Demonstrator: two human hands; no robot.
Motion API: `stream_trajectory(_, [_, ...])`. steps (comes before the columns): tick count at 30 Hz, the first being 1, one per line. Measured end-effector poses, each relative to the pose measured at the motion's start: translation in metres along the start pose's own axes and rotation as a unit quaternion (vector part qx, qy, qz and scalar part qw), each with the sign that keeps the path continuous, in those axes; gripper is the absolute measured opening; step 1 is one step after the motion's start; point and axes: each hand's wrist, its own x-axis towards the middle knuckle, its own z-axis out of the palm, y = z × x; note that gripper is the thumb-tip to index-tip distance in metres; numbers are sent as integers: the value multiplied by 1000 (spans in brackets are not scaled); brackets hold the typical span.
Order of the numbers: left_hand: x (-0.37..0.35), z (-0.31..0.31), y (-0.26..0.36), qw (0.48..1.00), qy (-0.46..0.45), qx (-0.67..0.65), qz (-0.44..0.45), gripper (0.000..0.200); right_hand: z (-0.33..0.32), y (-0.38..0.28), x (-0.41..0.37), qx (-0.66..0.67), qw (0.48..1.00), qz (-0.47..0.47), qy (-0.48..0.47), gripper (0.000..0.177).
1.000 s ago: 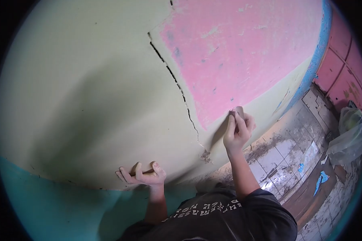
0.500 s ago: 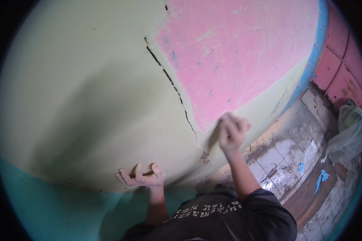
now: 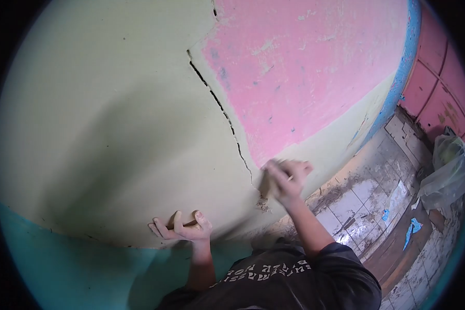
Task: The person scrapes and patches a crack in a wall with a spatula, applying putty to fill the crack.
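A cream wall (image 3: 113, 77) fills most of the head view, with a large pink patch (image 3: 305, 77) of scuffed paint on it. A dark, jagged crack (image 3: 219, 105) runs down beside the patch's left edge. Near the patch's lower corner, my right hand (image 3: 285, 181) is closed against the wall and slightly blurred. Whatever its curled fingers hold, if anything, is hidden. Lower left, my left hand (image 3: 188, 230) rests at the wall with bent fingers apart and nothing seen in them. Crumbled plaster (image 3: 263, 205) shows at the crack's bottom end.
A teal band (image 3: 62, 253) covers the lower wall. To the right lie dirty floor tiles (image 3: 367, 188) with debris, a brown board (image 3: 398, 248), a blue scrap (image 3: 412, 231) and a clear plastic bag (image 3: 444, 175). A pink panelled surface (image 3: 444, 77) stands beyond the blue edge (image 3: 405, 62).
My right hand has moved left and slightly down along the wall, toward the bottom of the crack. The left hand stays in the same place.
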Motion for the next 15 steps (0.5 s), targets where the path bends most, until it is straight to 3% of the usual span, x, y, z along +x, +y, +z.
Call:
stream_trajectory(3, [-1,-3,0,1000,-4,7,-3,48,7,30,4,9,980,185,75,25])
stream_trajectory(6, [3,-1,5,1000,3,2,-6,48,5,2,-2,36,999,-24,21,22])
stream_trajectory(7, [3,-2,6,1000,5,4,-5,48,1,-5,-7,52,998,-31,-20,21])
stream_trajectory(10, [8,0,9,1000,9,0,-3,48,7,27,-1,21,994,97,49,24])
stream_trajectory(11, [9,-2,9,1000,8,0,-5,48,9,26,3,83,963,240,86,26])
stream_trajectory(14, [6,-1,9,1000,7,-7,-5,48,10,9,-4,29,999,14,29,24])
stream_trajectory(15, [7,-1,10,1000,8,-5,-5,48,8,11,-3,19,999,8,25,24])
